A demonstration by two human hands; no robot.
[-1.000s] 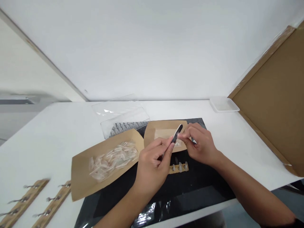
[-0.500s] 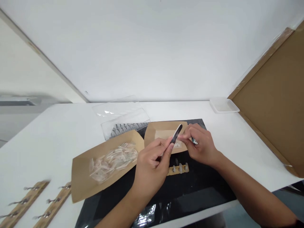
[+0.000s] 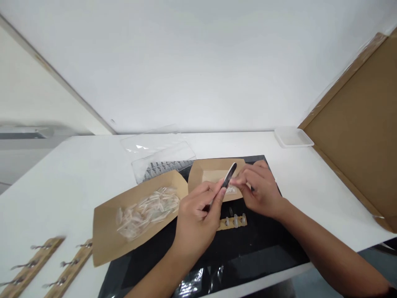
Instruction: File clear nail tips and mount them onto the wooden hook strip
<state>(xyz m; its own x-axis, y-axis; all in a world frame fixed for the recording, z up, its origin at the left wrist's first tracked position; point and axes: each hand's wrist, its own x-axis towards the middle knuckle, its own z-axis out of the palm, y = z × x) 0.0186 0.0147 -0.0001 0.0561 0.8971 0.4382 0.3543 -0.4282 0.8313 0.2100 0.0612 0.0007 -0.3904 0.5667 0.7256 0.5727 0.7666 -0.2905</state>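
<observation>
My left hand [image 3: 197, 209] is closed round a nail file [image 3: 230, 174], dark with a pale edge, tilted up to the right. Against the file's side, my right hand [image 3: 262, 188] has its thumb and fingers pinched together; whatever sits between them is too small to make out. Behind both hands stands a cardboard tray [image 3: 198, 171] with small white pieces [image 3: 230, 190] in it. Left of my left hand, a larger cardboard tray [image 3: 104, 231] holds a heap of clear nail tips [image 3: 151, 209]. Below my hands, a short wooden strip [image 3: 223, 224] carries several clear tips, partly hidden by my left hand.
A black mat [image 3: 248, 252] lies under the hands on the white table [image 3: 62, 178]. Two wooden strips with metal clips [image 3: 66, 273] rest at the lower left. Clear plastic cases [image 3: 164, 155] lie behind, a white plastic container [image 3: 293, 138] at back right, beside a cardboard panel [image 3: 359, 124].
The nail file has shifted slightly left and tilted a little more. My right hand has turned slightly, its fingertips staying by the file. The trays and strips have not moved.
</observation>
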